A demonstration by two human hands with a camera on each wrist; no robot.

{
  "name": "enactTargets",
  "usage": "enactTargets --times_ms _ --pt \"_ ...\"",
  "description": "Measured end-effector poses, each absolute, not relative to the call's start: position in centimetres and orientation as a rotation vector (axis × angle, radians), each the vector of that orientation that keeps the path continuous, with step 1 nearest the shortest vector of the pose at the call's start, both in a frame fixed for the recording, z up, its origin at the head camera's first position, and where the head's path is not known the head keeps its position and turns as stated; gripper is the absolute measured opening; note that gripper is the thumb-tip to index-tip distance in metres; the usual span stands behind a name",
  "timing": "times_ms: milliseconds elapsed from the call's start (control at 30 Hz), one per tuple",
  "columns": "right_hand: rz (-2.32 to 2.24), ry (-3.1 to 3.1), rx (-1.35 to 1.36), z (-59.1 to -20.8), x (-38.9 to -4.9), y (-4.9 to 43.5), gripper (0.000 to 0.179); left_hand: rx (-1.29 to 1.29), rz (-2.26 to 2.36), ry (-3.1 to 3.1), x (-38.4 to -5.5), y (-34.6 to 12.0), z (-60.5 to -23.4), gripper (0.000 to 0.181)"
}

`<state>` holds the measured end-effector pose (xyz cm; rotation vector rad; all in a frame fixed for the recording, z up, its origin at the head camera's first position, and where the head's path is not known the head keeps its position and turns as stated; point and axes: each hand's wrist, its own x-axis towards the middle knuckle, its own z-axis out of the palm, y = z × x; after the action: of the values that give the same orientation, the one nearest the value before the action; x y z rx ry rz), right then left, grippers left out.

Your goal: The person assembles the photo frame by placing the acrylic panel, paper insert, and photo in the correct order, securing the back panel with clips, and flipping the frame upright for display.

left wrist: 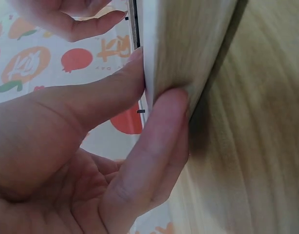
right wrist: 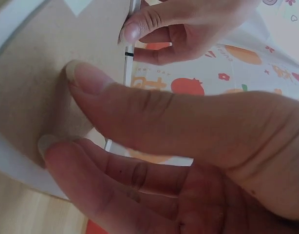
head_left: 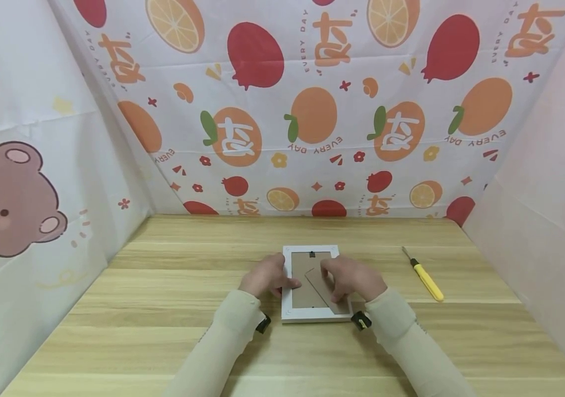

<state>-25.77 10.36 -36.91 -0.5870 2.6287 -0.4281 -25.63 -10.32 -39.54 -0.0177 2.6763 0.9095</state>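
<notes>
A white picture frame [head_left: 286,304] lies on the wooden table, its brown backing board [head_left: 302,295] facing up. My left hand [head_left: 268,274] grips its left edge; the left wrist view has the thumb [left wrist: 115,92] on the back face and fingers [left wrist: 154,141] against the pale side [left wrist: 188,44]. Over the right part of the backing is my right hand [head_left: 354,277], thumb and fingers bent. Seen from the right wrist, its thumb tip [right wrist: 88,78] and a fingertip [right wrist: 54,148] stand apart, right at the brown board [right wrist: 23,92], nothing visible between them.
A screwdriver [head_left: 428,281] with a yellow handle lies to the right of the frame. Small black fittings [head_left: 312,255] sit at the backing's edge. A fruit-print cloth [head_left: 312,182] hangs behind the table, with pale cloth walls at both sides.
</notes>
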Motion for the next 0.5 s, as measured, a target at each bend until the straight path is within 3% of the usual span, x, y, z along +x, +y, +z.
enactTargets --times_ms 300,500 --pt "-0.424 2.739 -0.625 -34.3 -27.7 16.8 0.040 -0.001 0.929 2.678 -25.5 -10.4 -39.5 0.042" --pt "-0.389 2.880 -0.447 -33.4 -28.4 22.7 0.044 0.006 0.944 2.680 -25.4 -10.4 -39.7 0.042"
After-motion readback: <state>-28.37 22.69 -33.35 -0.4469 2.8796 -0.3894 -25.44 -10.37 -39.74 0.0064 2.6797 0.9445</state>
